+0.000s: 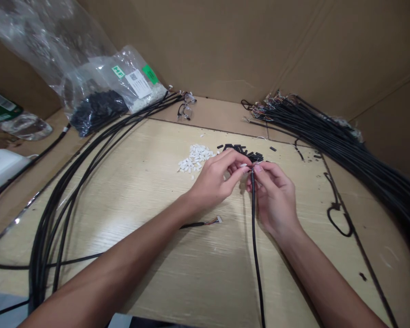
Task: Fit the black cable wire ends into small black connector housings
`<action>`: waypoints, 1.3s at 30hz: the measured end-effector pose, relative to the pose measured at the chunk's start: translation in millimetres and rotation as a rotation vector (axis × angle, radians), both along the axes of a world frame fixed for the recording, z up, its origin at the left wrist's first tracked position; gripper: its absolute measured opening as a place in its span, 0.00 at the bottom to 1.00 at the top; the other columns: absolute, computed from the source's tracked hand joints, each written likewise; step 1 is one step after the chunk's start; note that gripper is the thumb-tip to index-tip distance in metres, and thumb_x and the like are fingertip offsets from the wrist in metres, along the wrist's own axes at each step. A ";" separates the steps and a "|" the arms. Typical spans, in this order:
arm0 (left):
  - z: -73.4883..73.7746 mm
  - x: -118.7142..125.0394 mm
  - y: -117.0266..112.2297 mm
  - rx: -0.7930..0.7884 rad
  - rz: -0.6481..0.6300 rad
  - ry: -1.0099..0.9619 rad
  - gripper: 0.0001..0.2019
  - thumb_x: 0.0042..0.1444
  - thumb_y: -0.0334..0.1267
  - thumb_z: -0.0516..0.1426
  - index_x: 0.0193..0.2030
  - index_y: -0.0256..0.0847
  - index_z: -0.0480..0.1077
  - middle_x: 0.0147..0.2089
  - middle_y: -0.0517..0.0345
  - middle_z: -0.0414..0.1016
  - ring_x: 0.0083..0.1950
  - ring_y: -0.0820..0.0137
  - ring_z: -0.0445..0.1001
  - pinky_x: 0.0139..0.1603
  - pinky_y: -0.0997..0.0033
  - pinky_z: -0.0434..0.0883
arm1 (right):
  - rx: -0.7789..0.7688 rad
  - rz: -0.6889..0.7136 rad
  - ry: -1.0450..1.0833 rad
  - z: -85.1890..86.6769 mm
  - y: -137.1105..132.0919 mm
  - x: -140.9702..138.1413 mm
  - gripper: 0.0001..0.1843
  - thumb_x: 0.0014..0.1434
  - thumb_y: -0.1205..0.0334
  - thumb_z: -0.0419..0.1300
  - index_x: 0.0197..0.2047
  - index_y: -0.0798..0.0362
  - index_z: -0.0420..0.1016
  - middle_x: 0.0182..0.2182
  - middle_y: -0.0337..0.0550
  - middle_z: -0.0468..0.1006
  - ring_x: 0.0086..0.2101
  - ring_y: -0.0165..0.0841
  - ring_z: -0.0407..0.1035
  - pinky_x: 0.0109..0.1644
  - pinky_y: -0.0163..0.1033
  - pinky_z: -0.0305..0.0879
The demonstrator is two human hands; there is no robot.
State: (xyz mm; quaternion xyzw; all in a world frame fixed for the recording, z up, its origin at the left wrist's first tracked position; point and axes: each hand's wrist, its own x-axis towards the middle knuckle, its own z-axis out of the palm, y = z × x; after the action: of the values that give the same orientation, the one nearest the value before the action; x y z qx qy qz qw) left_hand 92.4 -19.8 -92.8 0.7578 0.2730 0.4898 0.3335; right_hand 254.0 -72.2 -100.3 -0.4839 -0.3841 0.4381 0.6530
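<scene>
My right hand [276,196] pinches the upper end of a black cable [255,246] that runs down toward the near edge of the wooden board [140,182]. My left hand [216,177] meets it at the cable tip, fingers pinched on a small piece I cannot make out. Just behind the hands lie a pile of small white connectors [195,159] and a scatter of short black sleeves [241,149]. A second cable end with a small white plug [216,220] lies under my left wrist.
A bundle of black cables [345,146] lies along the right cardboard wall. More cables [75,182] loop across the left. Plastic bags [112,91] of black and white parts sit at the back left. A black tie loop [338,218] lies right of my hands.
</scene>
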 end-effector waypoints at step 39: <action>-5.0 1.2 0.1 -0.009 0.025 0.029 0.06 0.73 0.31 0.62 0.48 0.40 0.82 0.41 0.57 0.83 0.38 0.72 0.78 0.41 0.70 0.76 | 0.083 -0.120 -0.177 11.7 -5.5 -10.2 0.14 0.62 0.48 0.81 0.39 0.46 0.85 0.30 0.37 0.84 0.27 0.32 0.77 0.31 0.39 0.77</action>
State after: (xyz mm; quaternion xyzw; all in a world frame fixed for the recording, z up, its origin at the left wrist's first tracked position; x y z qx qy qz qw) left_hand 93.6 -19.7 -97.8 0.7599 0.2896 0.4816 0.3266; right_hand 243.8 -77.7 -88.5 -0.5156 -0.4286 0.3376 0.6607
